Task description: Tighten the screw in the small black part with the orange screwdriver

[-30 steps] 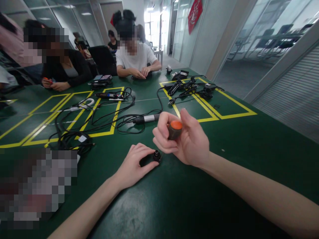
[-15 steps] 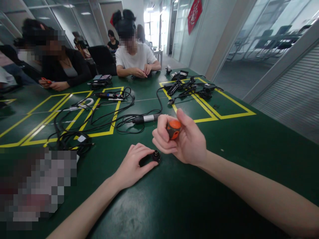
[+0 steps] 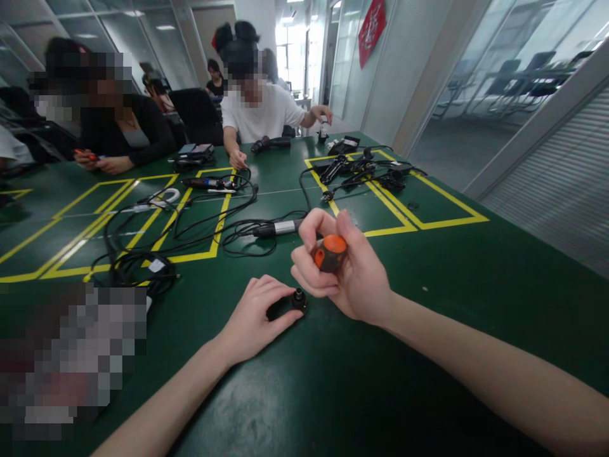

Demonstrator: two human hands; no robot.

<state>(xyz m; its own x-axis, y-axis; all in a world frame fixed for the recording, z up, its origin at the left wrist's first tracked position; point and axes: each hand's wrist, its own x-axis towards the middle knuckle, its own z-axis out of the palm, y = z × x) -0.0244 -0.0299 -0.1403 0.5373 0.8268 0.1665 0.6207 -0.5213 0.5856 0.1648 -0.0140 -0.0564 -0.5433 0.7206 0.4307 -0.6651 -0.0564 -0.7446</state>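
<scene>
On the green surface (image 3: 428, 362), pinching the small black part (image 3: 299, 300) between fingers of the left hand (image 3: 254, 316); nearby, wrapping the orange-and-dark handle (image 3: 332, 253) in curled fingers of the right hand (image 3: 365, 276); apparently steadying both; probably calling for a firm left pinch.

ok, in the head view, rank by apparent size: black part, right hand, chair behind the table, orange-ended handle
1. right hand
2. chair, though much farther off
3. orange-ended handle, partly hidden by the fingers
4. black part
</scene>
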